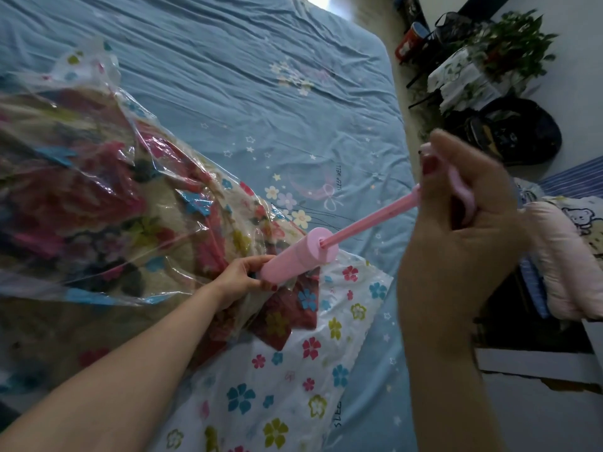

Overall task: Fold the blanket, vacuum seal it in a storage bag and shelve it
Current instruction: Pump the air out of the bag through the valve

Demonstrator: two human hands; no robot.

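Blanket: floral, red and beige, lay folded inside the bag at centre left of the frame, on the bed – already packed, so the folding step looked done.
Storage bag: clear plastic printed with flowers, spread from upper left to bottom centre; its film was still loose and creased over the blanket, which suggested much air remained inside.
Hand pump: pink cylinder at frame centre, its lower end against the bag, presumably over the valve, which was hidden.
Plunger rod: drawn out toward the right of the frame – placed for a suction stroke, by judgement.
Left hand: fingers curled round the lower end of the pump barrel, apparently pinning it to the bag so that the seal would hold.
Right hand: blurred, at centre right; fingers closed round the pink handle at the rod's end.
Bed: blue star-printed sheet, bearing the bag.
Potted plant: upper right, on a covered stand, well apart from the work.
Shelving: not yet done.
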